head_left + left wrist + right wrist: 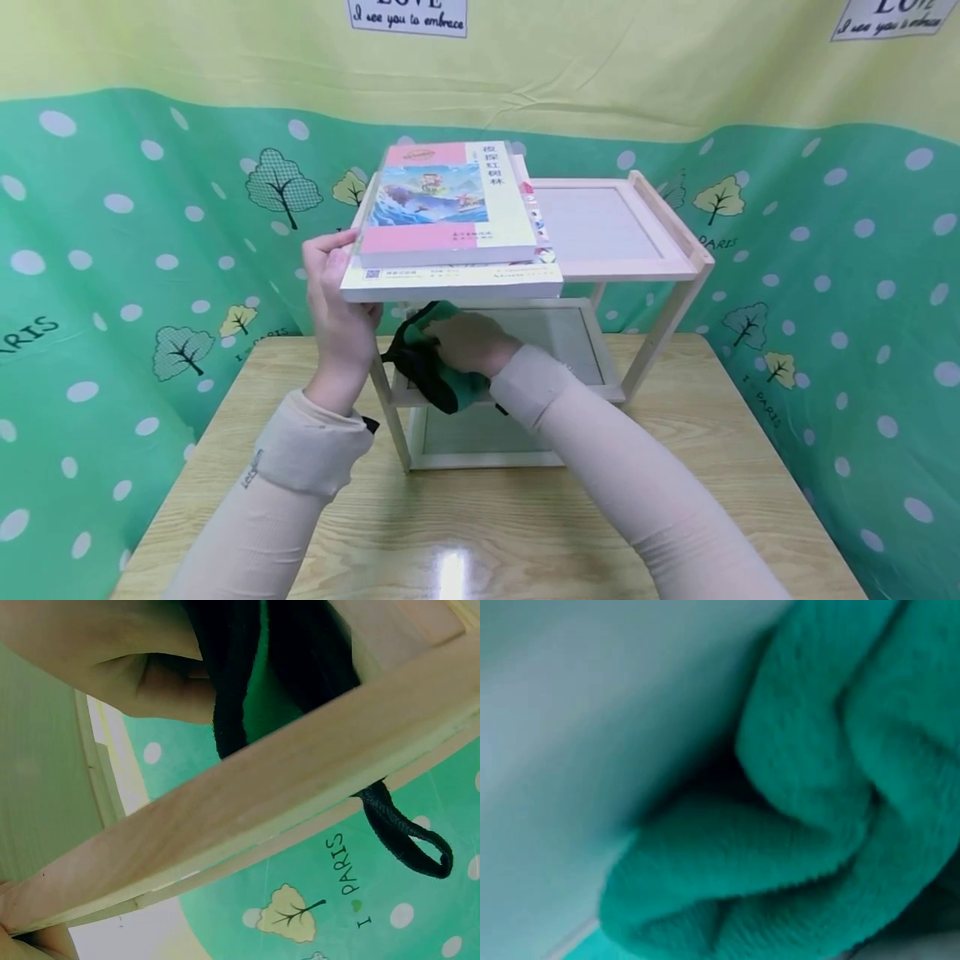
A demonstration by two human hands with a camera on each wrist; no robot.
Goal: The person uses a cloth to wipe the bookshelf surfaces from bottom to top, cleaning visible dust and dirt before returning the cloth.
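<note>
My left hand [333, 283] grips the top left of a pale wooden shelf rack [663, 321], right beside two stacked books. The upper book [431, 200] has a pink and white cover with a sea picture; the larger white book [450, 283] lies under it. My right hand [472, 340] holds a bunched green cloth with black edging [453, 392] at the left of the middle shelf. In the left wrist view, a black loop [409, 840] of the cloth hangs past a wooden rail [247, 780]. Thick green folds [802, 847] fill much of the right wrist view.
The rack stands on a wood-grain table [300, 533]. Its bottom shelf [480, 433] sits low under the middle one. A green and yellow printed curtain [225, 192] hangs behind and along both sides.
</note>
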